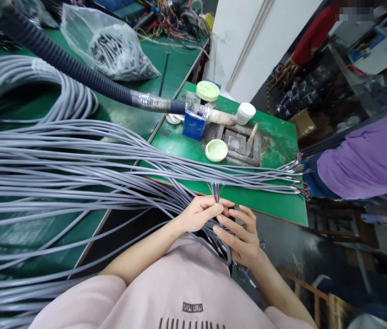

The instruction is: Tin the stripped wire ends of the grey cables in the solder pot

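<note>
My left hand (198,214) is closed, pinching the end of a grey multi-core cable between thumb and fingers. From its tip the thin coloured wires (217,192) fan out upward, in orange, blue, red and green. Beside it on the right is my right hand (241,235), its fingers apart and slightly curled, close to the left fingertips. I see nothing held in it. Below and behind the hands, more grey cables (166,194) hang in a bunch over the table edge, with stripped ends partly hidden by my hands and shirt.
A bundle of grey cables (193,171) crosses the green table (276,203), its stripped ends at the right. Behind lie a square solder pot (235,142), a pale green lid (216,150), a white cup (246,113) and a hose (111,87). A person in purple (368,155) is at right.
</note>
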Tool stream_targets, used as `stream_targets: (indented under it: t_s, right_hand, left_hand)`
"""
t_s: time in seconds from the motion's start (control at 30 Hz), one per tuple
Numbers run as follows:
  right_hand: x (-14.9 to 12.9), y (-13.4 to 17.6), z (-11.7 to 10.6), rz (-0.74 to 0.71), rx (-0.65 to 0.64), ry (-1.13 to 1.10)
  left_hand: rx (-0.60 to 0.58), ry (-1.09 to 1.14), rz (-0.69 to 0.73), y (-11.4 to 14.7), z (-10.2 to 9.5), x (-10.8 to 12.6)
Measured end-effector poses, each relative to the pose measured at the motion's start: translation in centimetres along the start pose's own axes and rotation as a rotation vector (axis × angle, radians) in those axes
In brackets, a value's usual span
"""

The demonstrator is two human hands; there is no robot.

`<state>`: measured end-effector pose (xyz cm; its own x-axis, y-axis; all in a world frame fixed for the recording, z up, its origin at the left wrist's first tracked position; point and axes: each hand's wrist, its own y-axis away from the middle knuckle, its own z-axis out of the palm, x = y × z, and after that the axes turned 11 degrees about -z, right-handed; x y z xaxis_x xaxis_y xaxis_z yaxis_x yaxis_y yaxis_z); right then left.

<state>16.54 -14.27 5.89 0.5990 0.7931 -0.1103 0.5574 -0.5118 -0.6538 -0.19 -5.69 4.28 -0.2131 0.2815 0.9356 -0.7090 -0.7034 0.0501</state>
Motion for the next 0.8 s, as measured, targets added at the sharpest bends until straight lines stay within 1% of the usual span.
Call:
stream_targets:
  t_s: [0.27,0.47,0.53,0.63,0.8]
  right_hand:
    - [-0.1,-0.2,0.1,-0.001,0.019,0.015]
    - [-0.3,-0.5,0.1,-0.012,0.009,0.069]
    - [-0.4,-0.6,0.2,-0.024,0.001,0.086]
    - [-0.4,-0.7,0.2,-0.027,0.003,0.091]
    - [-0.4,-0.4,0.3,-0.004,-0.007,0.102]
  left_hand:
    - [-0.009,-0.007,0.009,0.0,-0.1,0.0]
    - [-0.035,0.168,-0.062,-0.1,0.0,-0.7]
    - [-0.018,0.231,-0.084,-0.2,0.1,-1.1]
    - [0.041,0.29,-0.101,-0.4,0.0,-1.4]
    - [0.096,0.309,-0.117,-0.5,-0.1,-1.2]
